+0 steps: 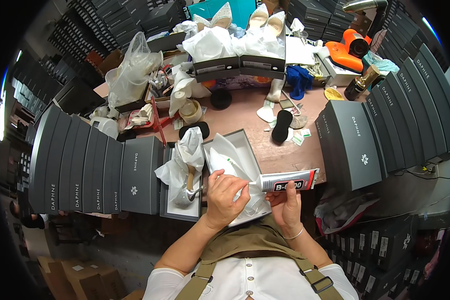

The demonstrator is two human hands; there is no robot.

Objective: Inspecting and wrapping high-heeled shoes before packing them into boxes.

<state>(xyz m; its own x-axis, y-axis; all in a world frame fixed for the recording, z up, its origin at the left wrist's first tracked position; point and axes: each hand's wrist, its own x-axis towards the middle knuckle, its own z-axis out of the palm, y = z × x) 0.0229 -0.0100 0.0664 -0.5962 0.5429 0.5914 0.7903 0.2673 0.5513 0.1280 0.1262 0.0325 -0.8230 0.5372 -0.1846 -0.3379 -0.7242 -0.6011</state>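
My right hand (286,206) grips a silver, black and red glue tube (287,181) from below, thumb along its side. The tube lies nearly level, its thin white nozzle pointing left. At that nozzle's tip, my left hand (226,197) pinches with thumb and forefinger; whether a small cap is between them I cannot make out. Beneath both hands is an open shoe box (242,142) with white tissue paper (220,155) in it. Left of it, a glittery silver high-heeled shoe (186,196) lies in white tissue in the box lid (167,212).
Dark grey shoe boxes stand in rows at the left (102,170) and right (352,145). Two boxes with sparkly pointed shoes (222,16) and tissue are at the back. Black brushes (282,126), a blue cloth (300,82), an orange heat tool (344,55) and a tape roll (191,111) lie about.
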